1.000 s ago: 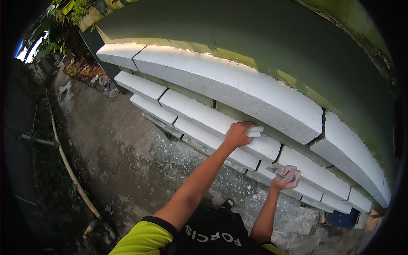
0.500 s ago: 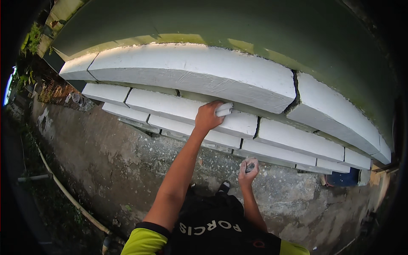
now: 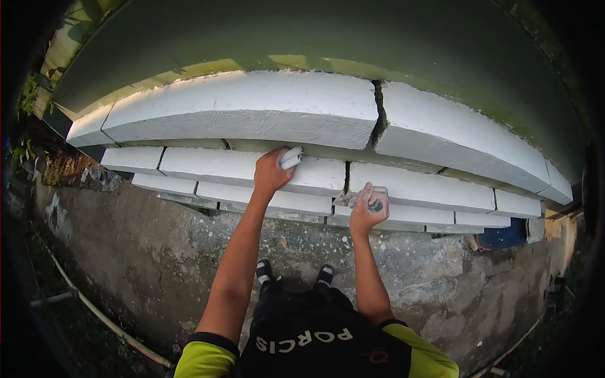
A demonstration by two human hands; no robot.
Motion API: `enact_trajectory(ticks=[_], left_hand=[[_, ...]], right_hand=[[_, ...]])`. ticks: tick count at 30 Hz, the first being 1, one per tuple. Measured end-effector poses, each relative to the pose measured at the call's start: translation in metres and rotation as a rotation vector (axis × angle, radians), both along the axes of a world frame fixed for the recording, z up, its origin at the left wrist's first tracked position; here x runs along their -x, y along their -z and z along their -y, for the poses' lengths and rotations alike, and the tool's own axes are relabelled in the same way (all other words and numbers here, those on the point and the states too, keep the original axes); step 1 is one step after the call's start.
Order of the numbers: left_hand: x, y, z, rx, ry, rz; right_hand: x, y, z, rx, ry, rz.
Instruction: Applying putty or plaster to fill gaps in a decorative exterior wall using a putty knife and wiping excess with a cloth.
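Note:
My left hand (image 3: 271,173) is closed round a couple of white stick-like pieces (image 3: 292,157), whose ends poke out past the thumb side. It rests at the top edge of a long white block (image 3: 220,167) in the second tier. My right hand (image 3: 370,211), dusted with white, grips a tool by its dark round-ended handle (image 3: 375,205). A greyish part of that tool (image 3: 344,200) seems to point left from the fist, close to the dark gap between two white blocks. The fingers hide most of the tool, so its kind is unclear.
A topmost row of thick white blocks (image 3: 252,126) runs along a green wall (image 3: 315,38), with a wide dark crack (image 3: 379,113) between two. Lower white rows sit beneath. A blue container (image 3: 504,234) stands at the right. Stained concrete floor (image 3: 428,271) lies below; a pipe (image 3: 107,321) runs at left.
My right hand has risen from below the blocks to the lower rows, with its tool. The whole view has shifted; my left hand keeps its hold at the second tier.

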State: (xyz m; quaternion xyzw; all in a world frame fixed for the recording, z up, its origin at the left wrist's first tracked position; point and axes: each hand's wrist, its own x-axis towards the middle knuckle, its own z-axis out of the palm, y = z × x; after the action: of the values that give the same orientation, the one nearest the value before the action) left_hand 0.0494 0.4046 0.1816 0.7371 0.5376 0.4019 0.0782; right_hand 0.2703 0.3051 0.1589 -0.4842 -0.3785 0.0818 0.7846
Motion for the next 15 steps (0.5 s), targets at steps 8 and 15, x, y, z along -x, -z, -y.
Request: enact_trajectory(ticks=[8,15], left_hand=[[0.006,0.003,-0.002,-0.006,-0.007,0.002],[0.008,0.006,-0.005,-0.006,0.059,0.024]], right_hand=[[-0.004,-0.022,0.017,-0.029,0.022,0.272],[-0.018,0.081,0.068,0.409,-0.047,0.163]])
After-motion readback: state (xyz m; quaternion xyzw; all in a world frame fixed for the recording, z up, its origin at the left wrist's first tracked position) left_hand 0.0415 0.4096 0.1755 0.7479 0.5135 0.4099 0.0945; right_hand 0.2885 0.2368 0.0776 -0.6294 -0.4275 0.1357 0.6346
